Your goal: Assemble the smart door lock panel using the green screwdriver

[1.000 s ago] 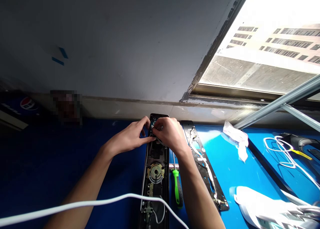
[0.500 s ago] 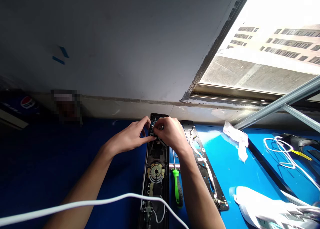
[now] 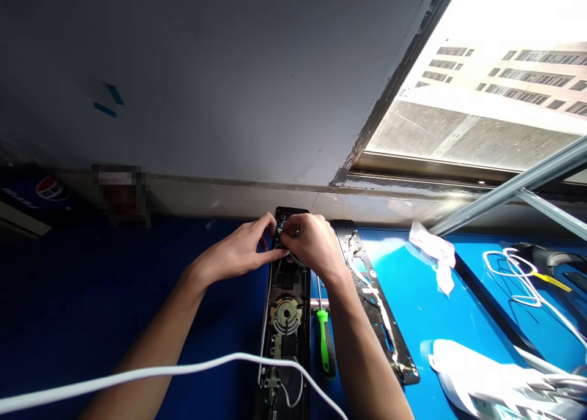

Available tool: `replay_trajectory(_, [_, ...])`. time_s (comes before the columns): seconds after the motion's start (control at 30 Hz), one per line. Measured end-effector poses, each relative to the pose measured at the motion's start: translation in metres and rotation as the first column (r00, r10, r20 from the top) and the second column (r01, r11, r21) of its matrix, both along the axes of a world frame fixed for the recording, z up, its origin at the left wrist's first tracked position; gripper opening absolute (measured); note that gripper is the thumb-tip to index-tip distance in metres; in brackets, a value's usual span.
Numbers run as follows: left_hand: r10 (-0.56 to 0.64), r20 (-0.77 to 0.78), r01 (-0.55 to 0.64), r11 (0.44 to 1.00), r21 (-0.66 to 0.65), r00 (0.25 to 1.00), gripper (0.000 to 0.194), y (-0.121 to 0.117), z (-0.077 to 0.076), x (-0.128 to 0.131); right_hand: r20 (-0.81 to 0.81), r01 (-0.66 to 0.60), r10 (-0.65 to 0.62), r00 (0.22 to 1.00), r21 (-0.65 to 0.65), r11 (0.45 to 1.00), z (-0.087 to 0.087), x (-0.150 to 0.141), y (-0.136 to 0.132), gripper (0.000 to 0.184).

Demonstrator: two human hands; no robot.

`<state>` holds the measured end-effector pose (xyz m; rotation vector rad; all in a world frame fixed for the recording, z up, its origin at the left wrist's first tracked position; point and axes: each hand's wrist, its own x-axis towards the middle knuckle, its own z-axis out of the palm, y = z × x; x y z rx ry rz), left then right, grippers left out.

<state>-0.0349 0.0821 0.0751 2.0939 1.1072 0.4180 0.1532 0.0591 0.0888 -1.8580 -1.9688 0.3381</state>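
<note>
The left hand (image 3: 233, 252) and right hand (image 3: 312, 246) remain at the upper end of the black lock body (image 3: 287, 282), lower centre of the frame, fingers clamped on its small circuit board (image 3: 283, 229); a green-handled screwdriver (image 3: 323, 340) lies beside it on the blue table (image 3: 413, 304).

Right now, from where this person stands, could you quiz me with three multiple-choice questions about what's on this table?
1. Where does the green-handled screwdriver lie?
A) On the window ledge
B) Between the long black panel and the slotted metal plate
C) Leaning against the wall

2. What colour is the round fitting on the panel?
A) Bright red
B) White
C) Brass yellow

3. How do the hands stand?
A) The left hand and right hand are together at the panel's far end
B) Both hang well away from the panel
C) They are at opposite ends of the panel

Answers: B, it lies beside the panel on the blue table. C, the fitting looks brass yellow against the black. A, both hands meet over that end.
</note>
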Motion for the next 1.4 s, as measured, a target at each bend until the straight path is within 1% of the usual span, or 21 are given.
replay_trajectory(0.13, [-0.005,-0.005,0.005,1.000,0.008,1.000,0.046,0.000,0.000,0.000,-0.002,-0.015,0.015,1.000,0.003,1.000,0.001,0.000,0.000,0.012])
replay_trajectory(0.37, [-0.019,0.012,0.019,1.000,0.007,1.000,0.043,0.002,-0.003,-0.002,0.011,-0.009,0.009,1.000,0.000,1.000,0.003,-0.001,-0.001,0.012])
replay_trajectory(0.6, [-0.022,0.007,0.022,1.000,-0.002,1.000,0.041,0.001,-0.002,-0.003,0.038,0.005,-0.005,0.999,-0.002,1.000,0.003,-0.004,-0.002,0.013])
replay_trajectory(0.97, [-0.035,0.020,0.035,0.999,-0.005,0.999,0.038,0.001,-0.001,-0.004,0.074,0.088,-0.089,0.993,0.014,0.996,-0.002,-0.012,-0.004,0.015])
replay_trajectory(1.03, [-0.036,0.019,0.036,0.999,0.001,0.999,0.038,0.001,-0.001,-0.004,0.063,0.075,-0.075,0.995,0.003,0.997,-0.001,-0.009,-0.004,0.017])
replay_trajectory(1.23, [-0.023,-0.013,0.023,1.000,-0.001,1.000,0.041,0.000,0.001,-0.003,-0.001,-0.031,0.030,1.000,-0.041,0.999,0.004,0.001,-0.003,0.021])
replay_trajectory(1.4, [-0.034,0.007,0.034,0.999,-0.008,0.999,0.040,0.000,-0.001,-0.004,0.005,-0.042,0.042,0.999,-0.028,0.999,0.003,0.002,-0.002,0.019])
